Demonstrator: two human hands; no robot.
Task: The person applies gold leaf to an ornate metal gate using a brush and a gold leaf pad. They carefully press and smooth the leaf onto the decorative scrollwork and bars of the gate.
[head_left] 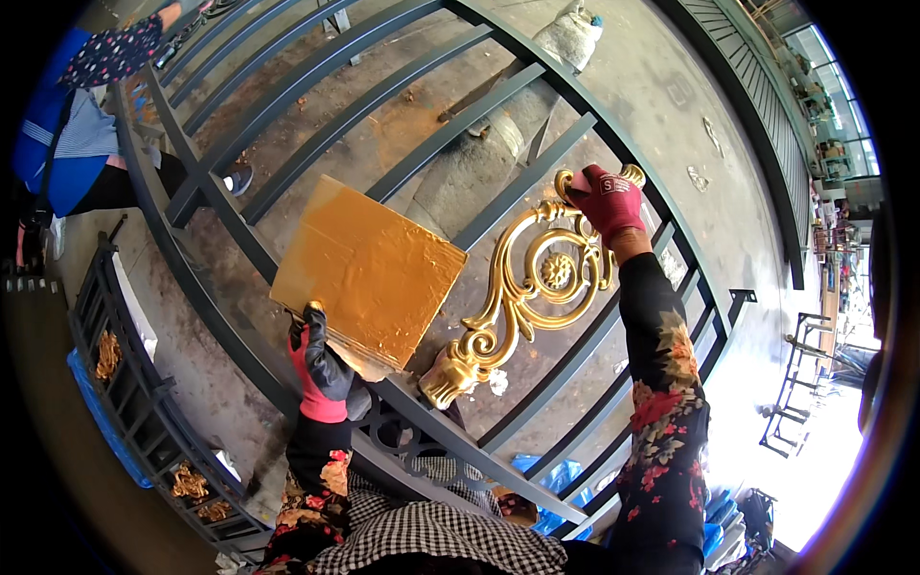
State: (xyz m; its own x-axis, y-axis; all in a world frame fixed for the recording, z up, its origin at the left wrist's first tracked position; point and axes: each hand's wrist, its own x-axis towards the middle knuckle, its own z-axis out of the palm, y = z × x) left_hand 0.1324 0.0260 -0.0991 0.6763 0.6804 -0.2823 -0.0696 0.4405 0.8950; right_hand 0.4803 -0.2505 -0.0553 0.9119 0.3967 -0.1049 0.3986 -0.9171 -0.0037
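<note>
My left hand (324,372), in a red and black glove, grips the near-left edge of a square cardboard sheet (369,273) coated in gold-coloured paint. Gold smears show on the glove's fingertip. A gold scroll ornament (513,287) with a flower in its curl sits between the bars of a dark grey metal railing (426,158). Closed over the ornament's upper end is my right hand (609,199), in a dark red glove; gold shows on both sides of it. Its palm side is hidden, so anything else inside cannot be seen.
At the far left a person in blue (81,163) is beside the railing. Another dark railing with gold ornaments (107,355) stands at lower left. Beneath the bars lies a grey wrapped bundle (470,172). A long slatted panel (757,105) runs along the right.
</note>
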